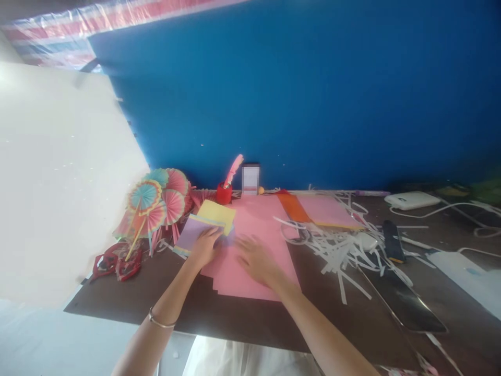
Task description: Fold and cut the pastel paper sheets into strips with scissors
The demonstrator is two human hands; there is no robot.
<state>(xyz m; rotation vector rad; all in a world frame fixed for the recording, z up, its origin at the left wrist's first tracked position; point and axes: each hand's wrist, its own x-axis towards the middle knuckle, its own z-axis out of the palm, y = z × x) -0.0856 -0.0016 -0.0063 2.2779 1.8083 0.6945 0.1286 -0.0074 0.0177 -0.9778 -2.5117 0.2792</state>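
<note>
My left hand [205, 247] lies on the right end of a purple paper sheet [191, 233], its fingers stretched out and pointing right. Under and behind that sheet is a yellow paper sheet [215, 211]. My right hand [255, 258] rests low over large pink paper sheets [270, 219], fingers apart and slightly blurred, with nothing visible in them. The pink sheets overlap in a loose stack on the dark table. Between the two hands, a small bluish paper edge shows beside the left fingertips.
Folded paper fans [156, 201] and red ribbon loops [121, 259] lie at left. A red pot [224, 193] and a small framed card [250, 179] stand behind. Tangled white paper strips [340, 248], a phone [407, 300] and a white power bank [412, 200] are at right.
</note>
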